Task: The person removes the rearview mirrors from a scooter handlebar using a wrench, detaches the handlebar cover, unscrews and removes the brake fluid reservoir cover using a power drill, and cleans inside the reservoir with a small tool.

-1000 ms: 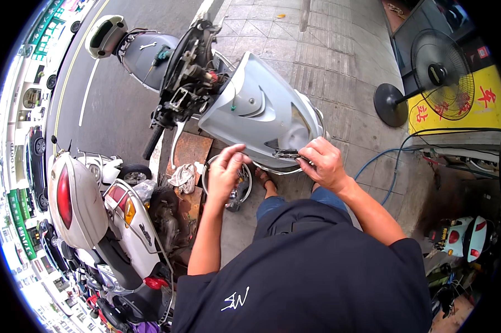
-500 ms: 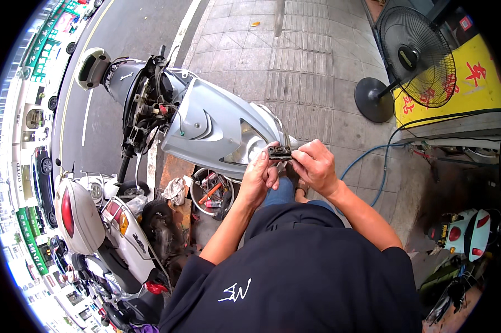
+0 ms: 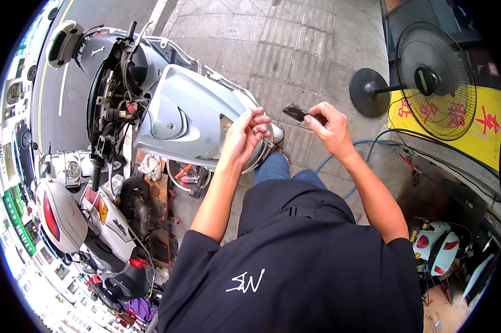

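Between the thumb and fingers of my right hand is pinched a small flat blackish part, worn or dirty; its exact kind I cannot make out. It sticks out leftward over the paving. My left hand is apart from it, fingers loosely curled and spread, holding nothing. Behind that hand stands a silver-grey scooter front panel, its headlight partly hidden by my wrist. Further left, the scooter's stripped handlebar shows bare wires and connectors.
A black standing fan and a yellow sign are at the right, with a blue hose along the ground. A round basin of tools lies left of my legs, beside a parked white scooter. A pale scooter is lower right.
My hands have come apart: the left let go of the dark part and moved left, while the right lifted it away. The view has shifted, moving the scooter leftward in it.
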The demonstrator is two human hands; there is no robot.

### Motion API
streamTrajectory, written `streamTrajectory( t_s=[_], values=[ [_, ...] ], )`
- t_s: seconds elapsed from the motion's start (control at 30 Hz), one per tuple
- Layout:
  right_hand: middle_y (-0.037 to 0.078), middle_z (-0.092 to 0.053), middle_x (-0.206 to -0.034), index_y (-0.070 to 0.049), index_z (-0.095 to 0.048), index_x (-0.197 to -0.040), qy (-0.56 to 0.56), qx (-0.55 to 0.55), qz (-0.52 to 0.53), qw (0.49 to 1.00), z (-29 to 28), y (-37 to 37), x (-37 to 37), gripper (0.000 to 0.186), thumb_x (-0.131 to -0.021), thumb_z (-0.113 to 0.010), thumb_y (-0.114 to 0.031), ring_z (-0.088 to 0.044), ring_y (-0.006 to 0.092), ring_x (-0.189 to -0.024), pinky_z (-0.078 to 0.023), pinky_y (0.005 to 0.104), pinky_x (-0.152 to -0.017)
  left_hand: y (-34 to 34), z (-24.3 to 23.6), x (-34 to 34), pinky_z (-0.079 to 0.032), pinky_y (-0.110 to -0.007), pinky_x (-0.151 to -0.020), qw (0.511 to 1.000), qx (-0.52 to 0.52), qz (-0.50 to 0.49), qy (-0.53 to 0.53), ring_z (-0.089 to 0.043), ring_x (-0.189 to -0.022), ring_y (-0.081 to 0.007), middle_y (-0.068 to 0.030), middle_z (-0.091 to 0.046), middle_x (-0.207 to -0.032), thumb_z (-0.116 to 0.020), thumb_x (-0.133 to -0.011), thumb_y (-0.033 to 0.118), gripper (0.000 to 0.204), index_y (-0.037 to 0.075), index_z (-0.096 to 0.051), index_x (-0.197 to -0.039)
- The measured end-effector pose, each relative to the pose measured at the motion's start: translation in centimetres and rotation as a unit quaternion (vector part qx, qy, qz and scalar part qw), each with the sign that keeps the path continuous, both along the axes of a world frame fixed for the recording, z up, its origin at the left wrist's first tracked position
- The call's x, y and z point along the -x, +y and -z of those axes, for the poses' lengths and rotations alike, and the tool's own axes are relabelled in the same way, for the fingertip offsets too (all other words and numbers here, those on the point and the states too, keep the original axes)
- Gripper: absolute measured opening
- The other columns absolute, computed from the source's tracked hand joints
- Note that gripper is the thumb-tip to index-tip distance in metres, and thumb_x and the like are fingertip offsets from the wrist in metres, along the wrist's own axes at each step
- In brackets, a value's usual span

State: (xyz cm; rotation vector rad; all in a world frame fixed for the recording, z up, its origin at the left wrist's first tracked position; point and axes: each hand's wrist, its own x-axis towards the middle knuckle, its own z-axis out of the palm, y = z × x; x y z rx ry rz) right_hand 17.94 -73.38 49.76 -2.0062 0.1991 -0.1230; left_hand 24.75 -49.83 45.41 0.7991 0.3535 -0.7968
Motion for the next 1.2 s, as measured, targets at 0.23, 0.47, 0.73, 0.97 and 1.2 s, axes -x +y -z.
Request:
streamTrajectory(
  t_s=[0.23, 0.47, 0.73, 0.97, 1.2],
  values=[
    [-0.003, -0.052, -0.063, -0.002, -0.059, -0.080, 0.193, -0.095, 0.056, 0.975, 6.8, -7.5, 1.6, 0.019, -0.085, -0.069, -0.017, -0.046, 0.0046, -0.060, -0.038, 0.0246, -0.053, 1.2, 4.6, -1.0, -0.053, -0.039, -0.085, 0.990, -0.022, -0.101, 0.094, -0.065, -0.090, -0.0237, -0.0130, -0.068, -0.101, -0.050, -0.099, 0.028, 0.030, 0.003, -0.061, -0.111],
    [-0.003, -0.051, -0.068, -0.008, -0.056, -0.080, 0.347, -0.293, 0.050, 0.890, 9.6, -13.7, 3.1, 0.016, -0.087, -0.066, -0.019, -0.045, 0.0058, -0.058, -0.037, 0.0224, -0.053, -2.1, 2.8, 1.0, -0.047, -0.027, -0.053, 0.976, -0.096, -0.195, 0.032, -0.051, -0.055, -0.0088, -0.0038, -0.065, -0.078, -0.049, -0.099, 0.027, 0.030, 0.002, -0.059, -0.111],
    [-0.003, -0.052, -0.067, -0.009, -0.056, -0.079, 0.416, -0.299, -0.093, 0.854, 10.2, -20.1, 3.2, 0.017, -0.087, -0.065, -0.021, -0.045, 0.0060, -0.058, -0.038, 0.0225, -0.053, -9.9, 0.7, 15.5, -0.028, -0.022, -0.040, 0.933, -0.184, -0.299, 0.080, -0.035, -0.043, -0.0044, -0.0002, -0.059, -0.073, -0.050, -0.098, 0.023, 0.024, 0.004, -0.060, -0.111],
    [-0.002, -0.052, -0.068, -0.008, -0.056, -0.080, 0.415, -0.251, -0.240, 0.841, 9.5, -20.3, 5.6, 0.018, -0.087, -0.066, -0.021, -0.048, 0.0071, -0.061, -0.040, 0.0235, -0.055, -17.1, -0.7, 24.2, -0.037, -0.019, -0.041, 0.911, -0.284, -0.295, 0.047, -0.041, -0.045, -0.0027, -0.0034, -0.061, -0.076, -0.062, -0.092, 0.020, 0.023, 0.002, -0.061, -0.106],
    [-0.005, -0.050, -0.067, -0.006, -0.055, -0.079, 0.369, -0.224, -0.400, 0.809, 7.0, -14.0, 9.9, 0.020, -0.089, -0.067, -0.018, -0.043, 0.0035, -0.062, -0.036, 0.0213, -0.056, -20.5, -0.4, 30.7, -0.040, -0.018, -0.045, 0.866, -0.353, -0.354, 0.022, -0.051, -0.058, -0.0020, -0.0057, -0.066, -0.087, -0.066, -0.089, 0.022, 0.028, 0.003, -0.063, -0.110]
  ],
)
